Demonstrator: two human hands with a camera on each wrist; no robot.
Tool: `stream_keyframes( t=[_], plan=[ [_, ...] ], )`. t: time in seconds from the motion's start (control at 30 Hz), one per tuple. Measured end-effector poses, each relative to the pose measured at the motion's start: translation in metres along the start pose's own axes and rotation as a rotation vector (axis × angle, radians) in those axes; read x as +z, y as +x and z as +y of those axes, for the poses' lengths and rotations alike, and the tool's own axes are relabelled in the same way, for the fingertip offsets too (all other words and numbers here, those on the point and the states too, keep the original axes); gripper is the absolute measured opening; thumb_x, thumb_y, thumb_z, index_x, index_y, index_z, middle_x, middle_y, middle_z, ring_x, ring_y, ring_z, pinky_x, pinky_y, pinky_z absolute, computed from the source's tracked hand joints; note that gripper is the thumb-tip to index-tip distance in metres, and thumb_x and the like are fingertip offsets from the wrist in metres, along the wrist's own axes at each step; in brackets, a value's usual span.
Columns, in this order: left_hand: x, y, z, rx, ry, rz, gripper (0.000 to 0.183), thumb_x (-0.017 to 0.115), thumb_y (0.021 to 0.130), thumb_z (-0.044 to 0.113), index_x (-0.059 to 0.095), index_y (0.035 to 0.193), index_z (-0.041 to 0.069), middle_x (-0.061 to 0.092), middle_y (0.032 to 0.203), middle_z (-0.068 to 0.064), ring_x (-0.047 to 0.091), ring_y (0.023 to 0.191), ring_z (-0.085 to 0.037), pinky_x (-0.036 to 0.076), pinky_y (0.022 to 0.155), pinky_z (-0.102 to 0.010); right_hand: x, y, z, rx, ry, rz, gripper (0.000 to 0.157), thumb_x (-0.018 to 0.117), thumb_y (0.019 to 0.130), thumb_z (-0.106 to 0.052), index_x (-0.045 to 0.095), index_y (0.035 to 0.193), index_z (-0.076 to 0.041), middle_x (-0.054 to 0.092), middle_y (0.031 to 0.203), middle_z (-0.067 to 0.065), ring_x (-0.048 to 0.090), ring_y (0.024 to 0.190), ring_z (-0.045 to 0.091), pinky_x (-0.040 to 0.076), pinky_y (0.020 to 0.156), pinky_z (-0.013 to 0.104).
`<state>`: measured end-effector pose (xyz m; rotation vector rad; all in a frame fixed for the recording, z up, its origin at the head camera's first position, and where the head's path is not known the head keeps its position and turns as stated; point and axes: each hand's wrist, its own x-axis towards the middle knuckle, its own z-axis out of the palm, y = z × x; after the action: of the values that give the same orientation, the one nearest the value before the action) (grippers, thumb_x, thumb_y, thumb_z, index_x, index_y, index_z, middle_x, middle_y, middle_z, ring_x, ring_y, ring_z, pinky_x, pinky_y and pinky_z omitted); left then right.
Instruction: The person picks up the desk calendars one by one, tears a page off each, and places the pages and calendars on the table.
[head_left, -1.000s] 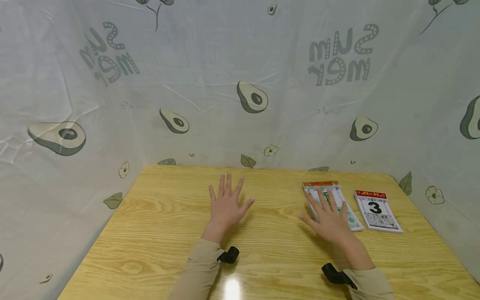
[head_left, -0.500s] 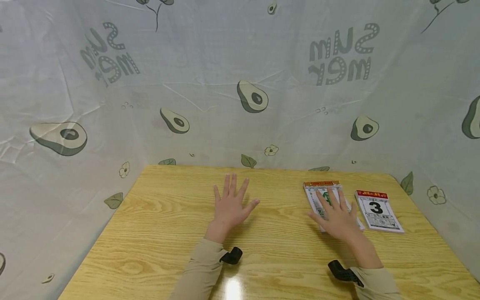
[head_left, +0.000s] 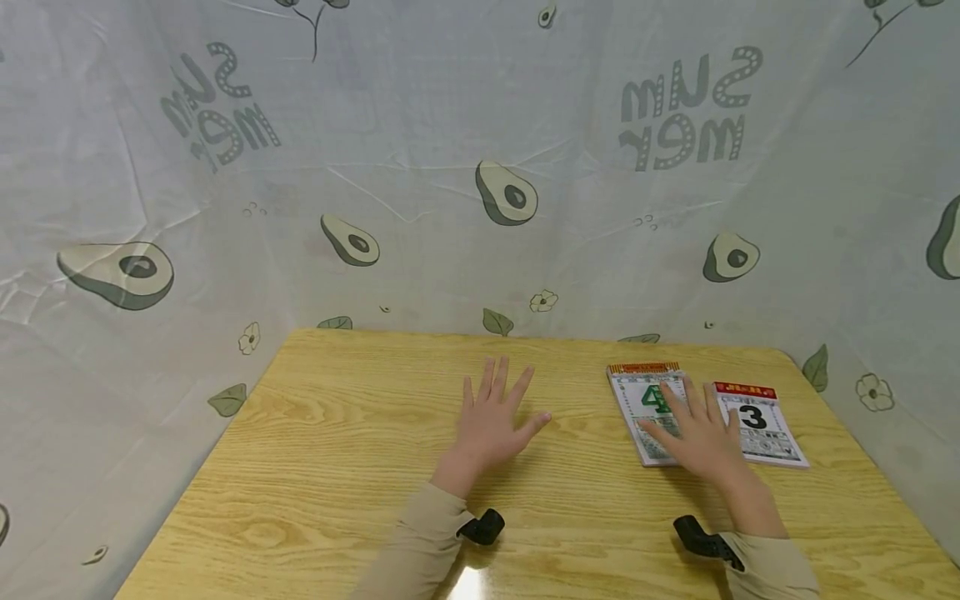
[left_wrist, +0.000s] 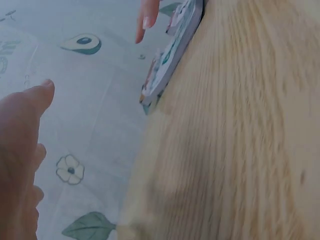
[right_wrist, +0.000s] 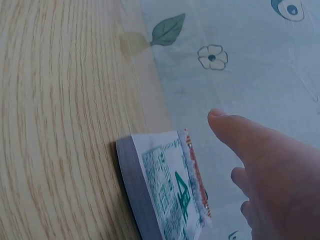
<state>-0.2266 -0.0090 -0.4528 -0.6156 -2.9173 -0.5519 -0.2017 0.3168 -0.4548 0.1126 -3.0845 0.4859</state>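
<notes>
White paper block calendar (head_left: 642, 407), thick and rectangular, with a large green 4 and a red-and-yellow header, lies flat on the table at four o'clock in the head view. From the left, a white cloth backdrop (head_left: 420, 125), printed with green avocados, leaves and mirrored grey lettering, runs from nine o'clock over twelve to three. Below it spreads a yellow wood-grain table (head_left: 330, 467). The person's left hand (head_left: 491, 429), in a beige sleeve (head_left: 416, 533) with a black device (head_left: 483, 527) at the wrist, is at six o'clock, palm down, fingers straight and spread, holding nothing. Next comes the green-4 calendar, well apart from that hand. The right hand (head_left: 705, 443) covers its right side in this view, fingers also spread and holding nothing, pointing toward eleven o'clock; whether every fingertip is clear of the paper, I cannot tell. Farthest right, between three and four o'clock, a smaller white paper block calendar (head_left: 768, 427) with a black 3 and red header lies flat, its left edge partly hidden.
</notes>
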Motion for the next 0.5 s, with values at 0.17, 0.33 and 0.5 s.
stream_keyframes(
  t=[0.17,0.33,0.5],
  plan=[
    [0.012,0.003,0.012,0.067,-0.133,-0.006,0.071,0.033,0.097,0.066,0.009,0.157,0.036,0.000,0.166,-0.006,-0.004,0.153,-0.028,0.010,0.119,-0.060,-0.001,0.001,0.011,-0.003,0.039,0.002,0.088,0.044,0.095,-0.063,0.009,0.158,-0.012,-0.005,0.161,0.025,-0.014,0.146,0.050,-0.003,0.104,0.078],
    [0.024,0.008,0.023,0.107,-0.281,-0.016,0.069,0.034,0.099,0.061,0.010,0.157,0.033,0.005,0.165,-0.008,0.001,0.153,-0.030,0.014,0.120,-0.057,0.001,0.003,0.020,-0.010,0.077,0.016,0.087,0.045,0.097,-0.058,0.011,0.156,-0.005,0.001,0.158,0.033,-0.004,0.144,0.056,0.007,0.103,0.078],
    [0.034,0.014,0.034,0.120,-0.530,-0.019,0.065,0.037,0.101,0.054,0.015,0.157,0.029,0.009,0.165,-0.006,0.003,0.153,-0.030,0.017,0.119,-0.058,-0.002,0.004,0.024,-0.017,0.162,0.018,0.084,0.046,0.099,-0.051,0.009,0.155,0.000,0.002,0.155,0.039,0.003,0.140,0.061,0.013,0.101,0.078]
  ],
)
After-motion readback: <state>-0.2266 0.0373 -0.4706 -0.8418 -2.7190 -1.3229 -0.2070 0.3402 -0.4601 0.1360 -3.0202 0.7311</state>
